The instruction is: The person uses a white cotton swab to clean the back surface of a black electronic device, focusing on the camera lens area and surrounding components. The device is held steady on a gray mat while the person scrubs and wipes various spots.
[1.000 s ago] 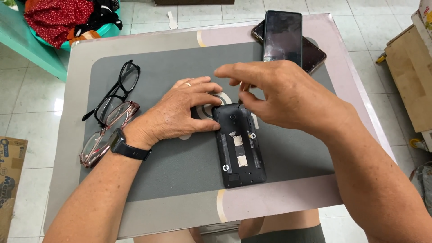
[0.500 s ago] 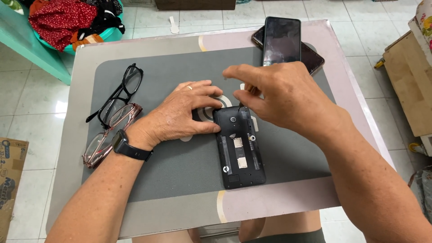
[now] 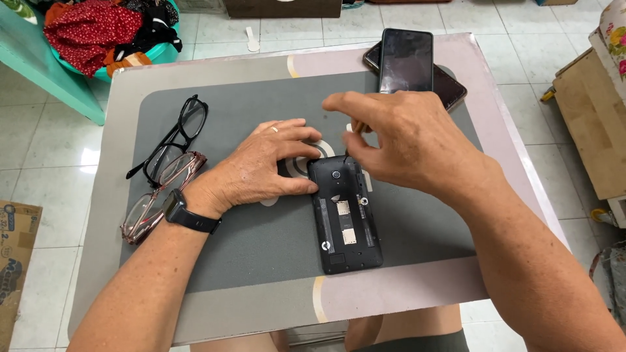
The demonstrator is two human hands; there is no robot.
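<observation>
A black phone with its back cover off [image 3: 343, 218] lies face down on the grey mat [image 3: 261, 248]. My left hand [image 3: 261, 166], with a ring and a black wristwatch [image 3: 186, 214], presses against the phone's top left corner, thumb on its left edge. My right hand [image 3: 404, 140] hovers over the phone's top end, pinching a thin tool [image 3: 344, 155] whose tip points at the top edge. A white round mark [image 3: 301, 166] on the mat shows between my left fingers.
Black-framed glasses [image 3: 176, 140] and reddish-framed glasses [image 3: 156, 199] lie at the mat's left. Two dark phones [image 3: 405, 62] are stacked at the table's far edge. A teal basket of clothes [image 3: 98, 32] stands on the floor at far left, wooden furniture [image 3: 587, 130] at right.
My right hand has shifted a little right and up off the phone's top, which now shows more. My left hand stays pressed against the phone.
</observation>
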